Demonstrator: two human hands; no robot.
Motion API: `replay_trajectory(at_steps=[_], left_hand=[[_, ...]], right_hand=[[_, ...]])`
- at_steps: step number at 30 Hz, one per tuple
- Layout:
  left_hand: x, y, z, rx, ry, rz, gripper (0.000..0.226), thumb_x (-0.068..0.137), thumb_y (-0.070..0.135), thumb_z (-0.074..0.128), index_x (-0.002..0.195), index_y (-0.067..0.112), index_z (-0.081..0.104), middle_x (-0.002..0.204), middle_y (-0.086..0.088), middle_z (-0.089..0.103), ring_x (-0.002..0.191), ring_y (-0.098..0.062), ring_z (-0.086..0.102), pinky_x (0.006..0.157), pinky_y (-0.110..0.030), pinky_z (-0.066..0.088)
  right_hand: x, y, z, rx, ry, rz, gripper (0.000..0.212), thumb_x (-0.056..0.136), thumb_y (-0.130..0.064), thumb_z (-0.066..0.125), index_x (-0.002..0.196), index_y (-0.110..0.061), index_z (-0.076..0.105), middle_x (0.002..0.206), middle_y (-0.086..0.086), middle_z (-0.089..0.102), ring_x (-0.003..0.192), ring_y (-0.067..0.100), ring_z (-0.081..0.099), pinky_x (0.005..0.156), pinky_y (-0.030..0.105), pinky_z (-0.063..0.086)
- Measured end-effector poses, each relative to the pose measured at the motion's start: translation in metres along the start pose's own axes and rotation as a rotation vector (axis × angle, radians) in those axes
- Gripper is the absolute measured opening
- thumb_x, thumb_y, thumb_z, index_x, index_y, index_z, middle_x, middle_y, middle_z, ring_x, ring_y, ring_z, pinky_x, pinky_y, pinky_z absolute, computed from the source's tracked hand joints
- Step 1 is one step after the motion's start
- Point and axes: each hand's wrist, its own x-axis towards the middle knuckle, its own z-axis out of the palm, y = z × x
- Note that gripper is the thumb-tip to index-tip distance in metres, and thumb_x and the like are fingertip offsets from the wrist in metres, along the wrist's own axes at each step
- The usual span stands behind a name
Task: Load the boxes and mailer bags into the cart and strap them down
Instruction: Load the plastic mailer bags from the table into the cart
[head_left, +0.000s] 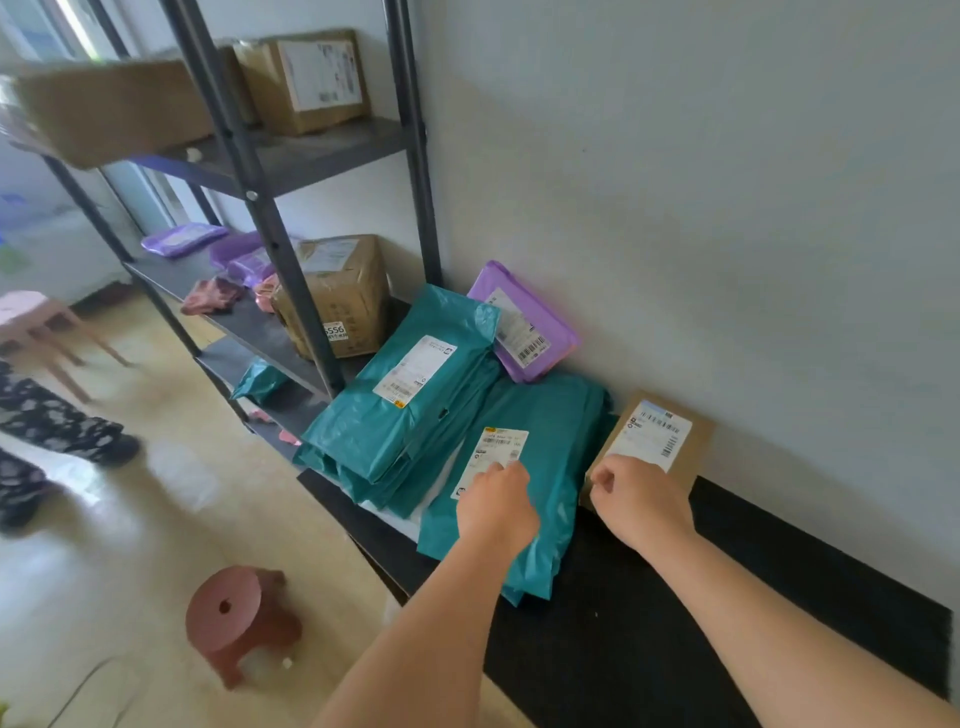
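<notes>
On a black low table (779, 597) by the wall lie several mailer bags. A flat teal mailer bag (550, 441) with a white label is in the middle, and my left hand (496, 512) rests on it with curled fingers at the label; a grip is not visible. To its left sits a stack of teal mailer bags (395, 410), with a purple mailer bag (524, 322) behind. A small cardboard box (660, 436) with a label stands at the right. My right hand (641, 501) curls round its near left corner. No cart is in view.
A dark metal shelf rack (270, 218) at the left holds cardboard boxes (343, 296), purple mailers and a teal bag. A reddish plastic stool (234, 618) stands on the floor near the table. Another person's legs (47, 426) and a pink stool (36, 322) are at the far left.
</notes>
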Motion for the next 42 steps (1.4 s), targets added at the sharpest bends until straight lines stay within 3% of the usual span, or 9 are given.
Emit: replay_trajectory(at_steps=[3, 8, 14, 20, 23, 28, 32, 35, 42], left_hand=[[0.029, -0.007, -0.004, 0.037, 0.013, 0.045, 0.041, 0.086, 0.005, 0.047, 0.124, 0.019, 0.053, 0.122, -0.001, 0.055, 0.108, -0.023, 0.052, 0.083, -0.035, 0.044], [0.092, -0.020, -0.024, 0.049, 0.120, 0.126, 0.038, 0.087, 0.008, 0.048, 0.121, 0.022, 0.057, 0.121, 0.000, 0.058, 0.112, -0.022, 0.053, 0.089, -0.033, 0.036], [0.170, -0.034, -0.060, 0.031, 0.209, 0.232, 0.036, 0.091, 0.014, 0.047, 0.124, 0.024, 0.056, 0.122, 0.003, 0.054, 0.113, -0.019, 0.049, 0.093, -0.031, 0.038], [0.227, -0.041, -0.081, -0.001, 0.349, 0.315, 0.032, 0.088, 0.016, 0.051, 0.118, 0.019, 0.061, 0.117, 0.002, 0.051, 0.107, -0.020, 0.045, 0.088, -0.028, 0.034], [0.247, -0.043, -0.087, -0.026, 0.350, 0.329, 0.039, 0.085, 0.018, 0.053, 0.123, 0.019, 0.057, 0.122, 0.000, 0.048, 0.110, -0.021, 0.044, 0.091, -0.029, 0.035], [0.263, -0.054, -0.083, -0.076, 0.293, 0.325, 0.049, 0.083, 0.023, 0.058, 0.131, 0.019, 0.050, 0.127, -0.001, 0.045, 0.114, -0.023, 0.043, 0.094, -0.030, 0.035], [0.266, -0.059, -0.079, -0.101, 0.258, 0.310, 0.051, 0.083, 0.026, 0.057, 0.132, 0.021, 0.045, 0.129, 0.002, 0.042, 0.117, -0.021, 0.042, 0.094, -0.030, 0.036], [0.267, -0.060, -0.078, -0.106, 0.258, 0.318, 0.049, 0.081, 0.023, 0.057, 0.129, 0.019, 0.046, 0.128, 0.001, 0.042, 0.115, -0.023, 0.042, 0.093, -0.031, 0.036], [0.268, -0.064, -0.076, -0.122, 0.258, 0.324, 0.047, 0.081, 0.019, 0.056, 0.127, 0.015, 0.047, 0.127, -0.001, 0.044, 0.113, -0.024, 0.043, 0.092, -0.032, 0.036]], right_hand=[[0.023, -0.010, 0.005, -0.007, 0.021, 0.023, 0.020, 0.098, -0.027, 0.051, 0.114, -0.028, 0.063, 0.105, -0.010, 0.066, 0.087, 0.010, 0.058, 0.065, 0.025, 0.046], [0.072, -0.038, 0.011, -0.001, 0.066, 0.096, 0.019, 0.095, -0.023, 0.050, 0.107, -0.029, 0.064, 0.099, -0.010, 0.067, 0.087, 0.015, 0.060, 0.074, 0.029, 0.051], [0.132, -0.075, 0.009, 0.033, 0.182, 0.154, 0.032, 0.095, -0.024, 0.053, 0.126, -0.030, 0.058, 0.128, -0.009, 0.059, 0.107, 0.017, 0.061, 0.073, 0.027, 0.040], [0.183, -0.106, -0.003, 0.073, 0.315, 0.073, 0.047, 0.090, -0.016, 0.061, 0.135, -0.022, 0.049, 0.134, -0.001, 0.049, 0.100, 0.022, 0.062, 0.069, 0.029, 0.045], [0.202, -0.116, -0.004, 0.065, 0.296, 0.073, 0.063, 0.087, -0.014, 0.063, 0.143, -0.024, 0.038, 0.143, -0.004, 0.041, 0.105, 0.026, 0.062, 0.078, 0.036, 0.053], [0.217, -0.123, 0.004, 0.041, 0.231, 0.147, 0.072, 0.086, -0.018, 0.064, 0.148, -0.027, 0.030, 0.145, -0.002, 0.045, 0.116, 0.026, 0.058, 0.084, 0.035, 0.049], [0.220, -0.125, 0.009, -0.043, 0.202, 0.228, 0.065, 0.087, -0.032, 0.068, 0.143, -0.028, 0.035, 0.128, 0.002, 0.051, 0.106, 0.027, 0.062, 0.073, 0.033, 0.048], [0.221, -0.130, 0.010, -0.125, 0.170, 0.285, 0.050, 0.087, -0.048, 0.065, 0.130, -0.027, 0.050, 0.109, 0.001, 0.051, 0.098, 0.027, 0.063, 0.066, 0.029, 0.043], [0.214, -0.130, 0.009, -0.157, 0.201, 0.287, 0.021, 0.093, -0.044, 0.060, 0.103, -0.028, 0.070, 0.095, -0.004, 0.045, 0.076, 0.020, 0.052, 0.062, 0.025, 0.036]])
